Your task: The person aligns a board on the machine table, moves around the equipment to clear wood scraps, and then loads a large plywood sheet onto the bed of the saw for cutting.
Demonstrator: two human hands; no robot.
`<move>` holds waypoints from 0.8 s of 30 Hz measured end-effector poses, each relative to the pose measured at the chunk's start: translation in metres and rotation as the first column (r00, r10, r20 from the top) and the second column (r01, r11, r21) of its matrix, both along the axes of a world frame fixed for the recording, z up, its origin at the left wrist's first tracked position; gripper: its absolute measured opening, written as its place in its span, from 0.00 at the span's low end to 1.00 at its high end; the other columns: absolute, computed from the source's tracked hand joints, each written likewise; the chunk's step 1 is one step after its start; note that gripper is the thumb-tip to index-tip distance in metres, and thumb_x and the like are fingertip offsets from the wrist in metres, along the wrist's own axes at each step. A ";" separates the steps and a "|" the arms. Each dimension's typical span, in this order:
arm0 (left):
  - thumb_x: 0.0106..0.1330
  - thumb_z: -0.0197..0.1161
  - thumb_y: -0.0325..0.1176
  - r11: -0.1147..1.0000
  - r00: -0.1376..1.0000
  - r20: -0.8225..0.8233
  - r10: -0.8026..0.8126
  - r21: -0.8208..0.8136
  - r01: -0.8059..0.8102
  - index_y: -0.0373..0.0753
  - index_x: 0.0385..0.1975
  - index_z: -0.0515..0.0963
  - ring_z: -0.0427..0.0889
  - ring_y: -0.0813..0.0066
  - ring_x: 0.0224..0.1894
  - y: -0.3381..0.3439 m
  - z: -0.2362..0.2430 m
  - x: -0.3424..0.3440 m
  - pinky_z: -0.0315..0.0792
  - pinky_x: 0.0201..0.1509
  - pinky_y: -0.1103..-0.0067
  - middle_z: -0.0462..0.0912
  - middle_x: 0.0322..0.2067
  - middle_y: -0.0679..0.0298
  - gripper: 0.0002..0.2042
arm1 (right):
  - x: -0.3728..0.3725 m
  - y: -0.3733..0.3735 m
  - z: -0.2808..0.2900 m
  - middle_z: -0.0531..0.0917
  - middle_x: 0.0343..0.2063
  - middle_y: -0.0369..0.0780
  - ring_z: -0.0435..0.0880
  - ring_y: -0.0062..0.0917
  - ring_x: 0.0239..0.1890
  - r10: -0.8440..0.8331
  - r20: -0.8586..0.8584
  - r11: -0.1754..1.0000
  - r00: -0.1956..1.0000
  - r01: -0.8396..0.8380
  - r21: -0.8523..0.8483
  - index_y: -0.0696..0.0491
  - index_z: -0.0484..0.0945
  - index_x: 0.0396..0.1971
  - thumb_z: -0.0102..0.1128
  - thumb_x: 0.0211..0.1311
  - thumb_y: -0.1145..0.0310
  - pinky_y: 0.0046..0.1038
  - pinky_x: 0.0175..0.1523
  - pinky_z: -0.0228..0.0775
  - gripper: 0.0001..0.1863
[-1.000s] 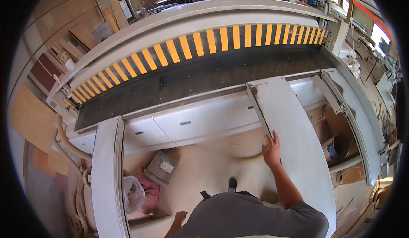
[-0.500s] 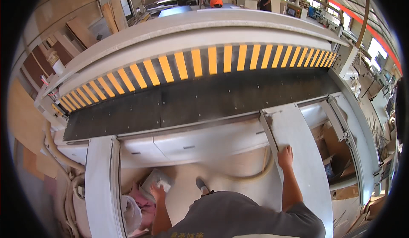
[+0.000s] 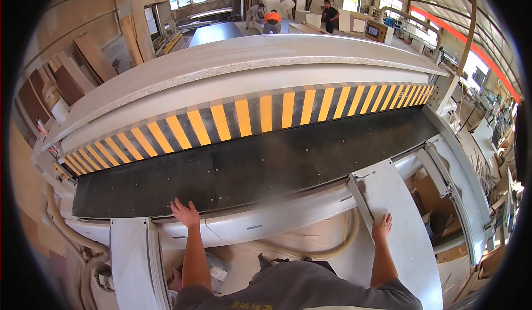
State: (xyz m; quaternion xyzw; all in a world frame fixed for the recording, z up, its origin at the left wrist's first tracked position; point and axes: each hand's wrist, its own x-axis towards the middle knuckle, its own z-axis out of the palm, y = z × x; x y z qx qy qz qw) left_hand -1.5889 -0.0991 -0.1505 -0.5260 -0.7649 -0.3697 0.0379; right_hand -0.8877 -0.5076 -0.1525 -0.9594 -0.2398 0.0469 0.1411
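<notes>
I stand at a long machine with a yellow-and-black striped guard above a dark metal bed. My left hand is raised at the bed's front edge, fingers spread and holding nothing; I cannot tell whether it touches the edge. My right hand lies open on the right white support arm, near that arm's inner edge. The left white support arm runs toward me below and left of my left hand.
A hose curves over the floor under the bed. Boards lean at the back left. Three people are at the far end beyond the machine, near a flat panel. A control screen stands back right.
My left hand has risen from low by my body to the bed's front edge. My right hand has come down onto the support arm. The view has tilted up, showing more of the workshop.
</notes>
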 end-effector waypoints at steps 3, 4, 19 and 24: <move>0.70 0.63 0.46 0.979 0.996 0.065 0.067 -0.196 -0.053 0.37 0.72 0.62 0.55 0.41 0.77 0.019 -0.018 0.002 0.51 0.79 0.48 0.59 0.75 0.44 0.35 | 0.013 0.034 0.013 0.51 0.79 0.52 0.45 0.44 0.82 -0.004 0.042 1.000 0.999 0.004 -0.003 0.61 0.58 0.75 0.58 0.71 0.55 0.47 0.82 0.39 0.40; 0.70 0.62 0.48 0.955 0.990 0.093 0.111 -0.284 -0.080 0.36 0.72 0.62 0.55 0.41 0.78 0.022 -0.024 0.003 0.51 0.79 0.48 0.58 0.75 0.44 0.35 | 0.019 0.046 0.017 0.51 0.79 0.52 0.45 0.44 0.82 -0.005 0.036 1.000 0.999 0.005 -0.001 0.61 0.58 0.75 0.58 0.71 0.55 0.47 0.82 0.39 0.40; 0.74 0.55 0.54 0.769 0.862 0.016 0.507 -0.459 -0.445 0.33 0.76 0.55 0.40 0.49 0.83 0.063 -0.010 0.071 0.44 0.81 0.48 0.45 0.81 0.48 0.39 | 0.061 0.100 0.006 0.55 0.79 0.45 0.47 0.38 0.82 -0.258 0.114 0.961 0.959 0.267 -0.072 0.55 0.56 0.77 0.42 0.77 0.47 0.43 0.83 0.36 0.38; 0.73 0.54 0.49 0.791 0.863 -0.039 0.504 -0.381 -0.479 0.36 0.75 0.60 0.47 0.55 0.82 0.056 -0.006 0.087 0.45 0.80 0.46 0.52 0.80 0.50 0.34 | 0.062 0.095 0.006 0.56 0.79 0.45 0.48 0.37 0.82 -0.274 0.110 0.957 0.955 0.282 -0.065 0.55 0.57 0.77 0.43 0.76 0.47 0.42 0.83 0.36 0.38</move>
